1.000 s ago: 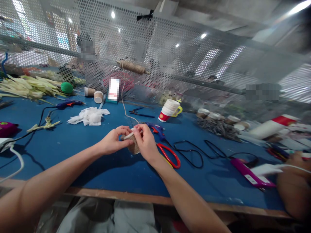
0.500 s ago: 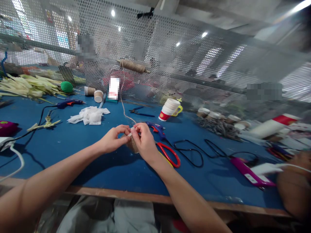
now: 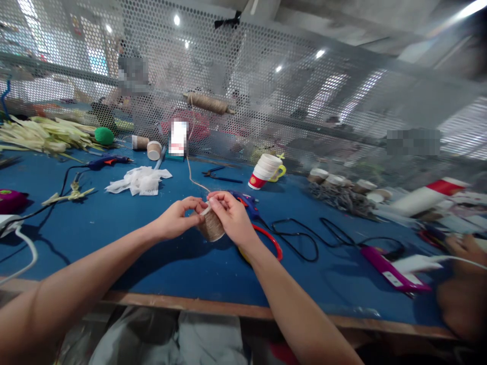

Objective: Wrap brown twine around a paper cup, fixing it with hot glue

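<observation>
Between my hands is a small paper cup (image 3: 211, 226) wrapped in brown twine, tilted, with its white rim towards me. My left hand (image 3: 183, 217) is closed on the rim at its left side. My right hand (image 3: 230, 213) pinches at the upper right of the cup, where the twine (image 3: 195, 178) comes in. That twine runs up to a spool (image 3: 208, 103) on the mesh panel. Just beyond my right hand lies a blue glue gun (image 3: 247, 202). Red-handled scissors (image 3: 274, 241) are partly hidden under my right forearm.
White scraps (image 3: 140, 181) and pliers (image 3: 222, 175) lie behind my hands. Stacked paper cups (image 3: 265, 171) stand to the right, near a black cord (image 3: 304, 248) and a purple power strip (image 3: 391, 269). Another person's hand (image 3: 466, 251) is at the far right. A second glue gun (image 3: 108, 161) lies left.
My right hand has shifted slightly right along the cup, uncovering more of its twine-wrapped side. The twine has swung a little left. The other person's hand at the right has moved.
</observation>
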The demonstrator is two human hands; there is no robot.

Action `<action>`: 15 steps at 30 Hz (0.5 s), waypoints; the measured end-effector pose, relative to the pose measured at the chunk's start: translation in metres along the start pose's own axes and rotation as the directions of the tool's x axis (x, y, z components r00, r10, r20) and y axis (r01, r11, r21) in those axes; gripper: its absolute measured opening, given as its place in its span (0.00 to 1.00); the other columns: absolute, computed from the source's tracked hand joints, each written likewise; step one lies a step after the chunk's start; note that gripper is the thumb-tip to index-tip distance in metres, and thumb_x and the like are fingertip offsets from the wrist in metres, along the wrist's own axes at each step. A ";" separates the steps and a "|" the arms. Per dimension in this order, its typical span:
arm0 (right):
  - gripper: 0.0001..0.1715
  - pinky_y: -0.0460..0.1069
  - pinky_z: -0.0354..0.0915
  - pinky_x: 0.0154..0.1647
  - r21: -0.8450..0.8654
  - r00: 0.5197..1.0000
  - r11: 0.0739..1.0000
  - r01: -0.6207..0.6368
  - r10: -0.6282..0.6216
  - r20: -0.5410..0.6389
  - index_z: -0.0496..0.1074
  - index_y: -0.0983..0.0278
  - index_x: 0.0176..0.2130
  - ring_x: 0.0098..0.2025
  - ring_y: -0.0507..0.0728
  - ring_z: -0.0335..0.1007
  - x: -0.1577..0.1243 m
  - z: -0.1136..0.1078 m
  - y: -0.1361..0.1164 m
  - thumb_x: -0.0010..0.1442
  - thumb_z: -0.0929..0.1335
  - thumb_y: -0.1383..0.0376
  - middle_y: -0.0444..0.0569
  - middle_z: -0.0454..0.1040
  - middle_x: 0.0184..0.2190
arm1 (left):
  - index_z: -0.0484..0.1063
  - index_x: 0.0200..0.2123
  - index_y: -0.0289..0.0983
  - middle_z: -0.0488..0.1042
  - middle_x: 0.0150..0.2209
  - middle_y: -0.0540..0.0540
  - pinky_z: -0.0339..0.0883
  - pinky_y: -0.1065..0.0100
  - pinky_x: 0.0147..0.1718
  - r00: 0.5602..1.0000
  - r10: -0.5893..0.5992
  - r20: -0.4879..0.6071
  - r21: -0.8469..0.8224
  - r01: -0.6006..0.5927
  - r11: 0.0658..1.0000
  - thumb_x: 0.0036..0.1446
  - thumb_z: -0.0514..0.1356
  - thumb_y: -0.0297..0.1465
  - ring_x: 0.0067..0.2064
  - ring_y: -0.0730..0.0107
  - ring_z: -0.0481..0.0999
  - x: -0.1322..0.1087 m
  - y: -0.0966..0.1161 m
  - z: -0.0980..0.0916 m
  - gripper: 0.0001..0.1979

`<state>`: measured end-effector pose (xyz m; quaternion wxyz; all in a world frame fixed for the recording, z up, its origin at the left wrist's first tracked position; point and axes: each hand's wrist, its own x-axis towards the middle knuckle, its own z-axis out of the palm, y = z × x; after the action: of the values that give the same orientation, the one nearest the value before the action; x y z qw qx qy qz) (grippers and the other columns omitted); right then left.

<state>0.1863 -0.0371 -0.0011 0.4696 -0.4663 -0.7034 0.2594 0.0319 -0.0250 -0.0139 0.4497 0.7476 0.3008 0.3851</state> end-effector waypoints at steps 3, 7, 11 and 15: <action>0.11 0.49 0.63 0.40 0.038 1.000 0.999 0.010 -0.010 0.010 0.66 0.65 0.32 0.40 0.53 0.66 0.003 -0.003 0.000 0.54 0.62 0.59 0.51 0.69 0.39 | 0.64 0.24 0.34 0.67 0.42 0.42 0.55 0.65 0.49 1.000 -0.010 0.028 -0.001 0.010 1.000 0.47 0.55 0.29 0.48 0.65 0.65 0.000 -0.001 0.001 0.04; 0.15 0.49 0.65 0.37 0.019 0.998 0.999 -0.039 0.040 -0.043 0.68 0.65 0.36 0.37 0.53 0.68 0.015 -0.022 0.012 0.54 0.61 0.58 0.51 0.72 0.36 | 0.65 0.24 0.34 0.67 0.43 0.41 0.54 0.64 0.50 1.000 -0.014 0.027 0.018 0.014 1.000 0.47 0.55 0.29 0.48 0.65 0.65 0.000 -0.003 0.002 0.04; 0.19 0.48 0.65 0.33 -0.237 0.943 0.948 -0.214 0.137 -0.302 0.68 0.68 0.37 0.34 0.55 0.70 0.034 -0.064 0.031 0.54 0.59 0.57 0.54 0.73 0.33 | 0.65 0.24 0.34 0.66 0.44 0.41 0.55 0.63 0.49 0.999 -0.033 0.023 0.052 0.032 0.998 0.47 0.55 0.30 0.48 0.64 0.66 0.001 -0.005 0.000 0.05; 0.10 0.49 0.61 0.34 -0.634 0.913 0.658 -0.406 0.313 -0.260 0.70 0.67 0.26 0.35 0.59 0.69 0.047 -0.091 0.054 0.49 0.63 0.63 0.54 0.73 0.27 | 0.66 0.26 0.34 0.66 0.44 0.40 0.55 0.61 0.49 0.999 -0.035 -0.007 0.094 0.036 0.995 0.48 0.55 0.31 0.48 0.63 0.65 0.001 -0.006 -0.004 0.06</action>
<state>0.2848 0.0212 0.0142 0.2510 -0.7498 -0.6107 0.0434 0.0290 -0.0199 -0.0175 0.4202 0.7615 0.3329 0.3643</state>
